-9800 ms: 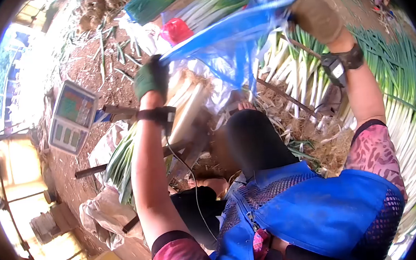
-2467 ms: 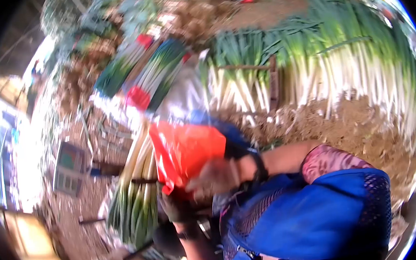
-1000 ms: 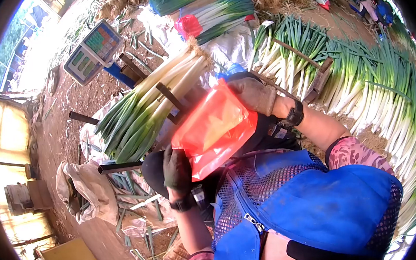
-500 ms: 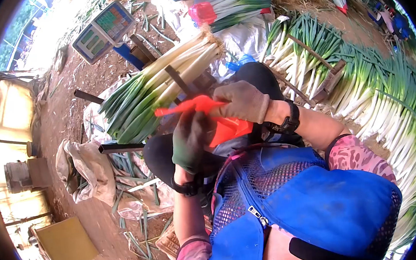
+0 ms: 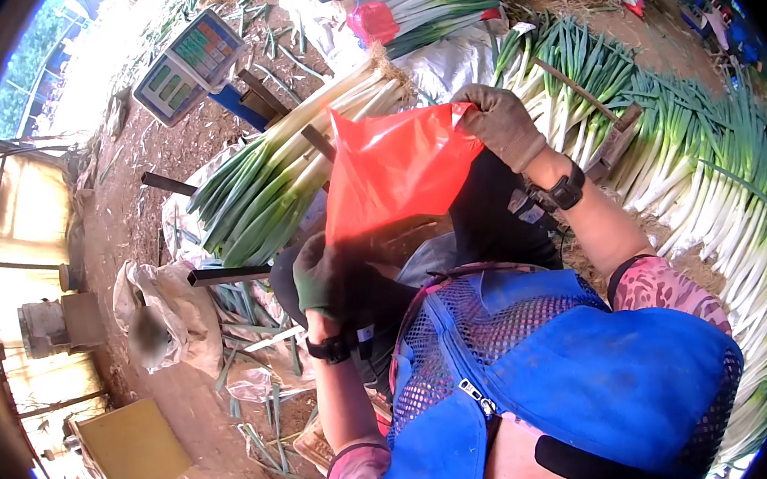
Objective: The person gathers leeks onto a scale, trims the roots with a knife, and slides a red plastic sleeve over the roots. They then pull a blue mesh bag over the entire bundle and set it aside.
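A red plastic bag (image 5: 401, 171) is stretched between my two gloved hands above my lap. My right hand (image 5: 505, 126) pinches its upper right corner. Lower down, my left hand (image 5: 322, 280) is closed on the bag's lower left edge; some of its fingers are hidden. Just beyond the bag lies a bundle of green onions (image 5: 262, 181), roots to the upper right and leaves to the lower left. It rests in a stand whose dark bar (image 5: 229, 275) sticks out near my left hand. The bag hides part of the bundle and stand.
A digital scale (image 5: 190, 67) stands behind the bundle. Rows of loose green onions (image 5: 692, 152) spread along my right side, with a wooden bar (image 5: 606, 145) among them. Bagged green onions (image 5: 437, 6) lie at the back. A pale sack (image 5: 169, 315) and leaf scraps lie to the left.
The red bag, bunched up between my hands before, is now spread out wide. My right hand has moved up and right; my left hand has moved slightly down and left.
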Action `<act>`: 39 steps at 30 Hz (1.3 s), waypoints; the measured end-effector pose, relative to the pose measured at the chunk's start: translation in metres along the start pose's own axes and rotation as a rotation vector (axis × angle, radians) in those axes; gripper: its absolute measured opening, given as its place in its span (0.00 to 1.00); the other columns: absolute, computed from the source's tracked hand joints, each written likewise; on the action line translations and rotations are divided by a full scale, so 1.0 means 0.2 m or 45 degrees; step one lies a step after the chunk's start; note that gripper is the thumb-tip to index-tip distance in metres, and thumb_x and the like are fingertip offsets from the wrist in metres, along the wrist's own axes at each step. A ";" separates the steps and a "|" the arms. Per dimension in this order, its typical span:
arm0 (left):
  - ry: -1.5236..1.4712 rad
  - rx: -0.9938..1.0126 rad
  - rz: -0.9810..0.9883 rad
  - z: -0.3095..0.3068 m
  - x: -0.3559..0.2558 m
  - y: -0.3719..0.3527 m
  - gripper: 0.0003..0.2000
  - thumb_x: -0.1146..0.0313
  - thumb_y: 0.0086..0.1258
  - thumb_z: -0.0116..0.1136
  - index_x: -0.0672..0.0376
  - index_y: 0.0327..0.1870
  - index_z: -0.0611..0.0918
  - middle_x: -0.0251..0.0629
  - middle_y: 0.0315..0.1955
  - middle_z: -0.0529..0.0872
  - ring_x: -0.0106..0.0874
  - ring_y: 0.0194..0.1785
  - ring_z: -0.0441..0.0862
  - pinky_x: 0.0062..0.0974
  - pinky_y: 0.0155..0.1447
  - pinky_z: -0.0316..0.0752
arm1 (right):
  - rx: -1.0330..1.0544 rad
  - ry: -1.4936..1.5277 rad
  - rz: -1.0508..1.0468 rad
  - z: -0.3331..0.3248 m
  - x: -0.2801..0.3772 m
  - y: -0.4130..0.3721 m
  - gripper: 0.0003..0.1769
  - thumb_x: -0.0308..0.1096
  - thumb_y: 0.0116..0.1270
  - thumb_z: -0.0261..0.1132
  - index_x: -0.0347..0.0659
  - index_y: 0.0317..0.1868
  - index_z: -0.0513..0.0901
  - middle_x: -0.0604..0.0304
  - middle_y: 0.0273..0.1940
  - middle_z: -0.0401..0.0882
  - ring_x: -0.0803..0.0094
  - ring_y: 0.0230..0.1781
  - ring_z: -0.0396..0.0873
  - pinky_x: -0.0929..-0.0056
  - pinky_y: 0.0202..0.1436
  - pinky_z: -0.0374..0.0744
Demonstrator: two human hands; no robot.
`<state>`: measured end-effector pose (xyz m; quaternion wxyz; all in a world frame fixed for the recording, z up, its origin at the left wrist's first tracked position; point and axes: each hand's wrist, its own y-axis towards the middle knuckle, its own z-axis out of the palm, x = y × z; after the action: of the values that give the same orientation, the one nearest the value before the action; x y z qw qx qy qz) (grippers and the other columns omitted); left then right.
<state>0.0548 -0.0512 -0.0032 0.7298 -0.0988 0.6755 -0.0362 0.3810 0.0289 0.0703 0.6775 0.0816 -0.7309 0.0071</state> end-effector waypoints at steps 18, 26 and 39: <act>1.682 -0.521 1.213 0.26 -0.60 0.45 0.17 0.70 0.60 0.58 0.50 0.52 0.82 0.39 0.54 0.81 0.46 0.65 0.71 0.45 0.66 0.67 | 0.047 -1.693 -0.876 0.08 0.08 0.23 0.02 0.29 0.58 0.60 0.48 0.31 0.76 0.57 0.19 0.77 0.59 0.23 0.81 0.62 0.26 0.78; 1.609 -0.352 1.186 0.34 -0.64 0.71 0.18 0.71 0.61 0.55 0.60 0.54 0.80 0.47 0.51 0.81 0.48 0.56 0.75 0.43 0.62 0.70 | -0.493 -0.856 -0.418 -0.29 -0.04 0.57 0.07 0.32 0.68 0.62 0.44 0.45 0.78 0.54 0.31 0.84 0.68 0.31 0.84 0.71 0.35 0.83; 1.473 -0.263 0.978 0.55 -0.64 1.09 0.15 0.69 0.61 0.56 0.55 0.50 0.81 0.46 0.45 0.84 0.49 0.49 0.80 0.42 0.52 0.76 | -0.031 0.689 0.120 -0.33 -0.13 0.79 0.16 0.34 0.68 0.63 0.38 0.54 0.77 0.62 0.41 0.82 0.72 0.40 0.82 0.74 0.51 0.80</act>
<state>0.1360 0.1960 0.0868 0.2012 0.1129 0.9425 0.2418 0.4270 0.1960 0.0650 0.8479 0.0345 -0.5265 0.0514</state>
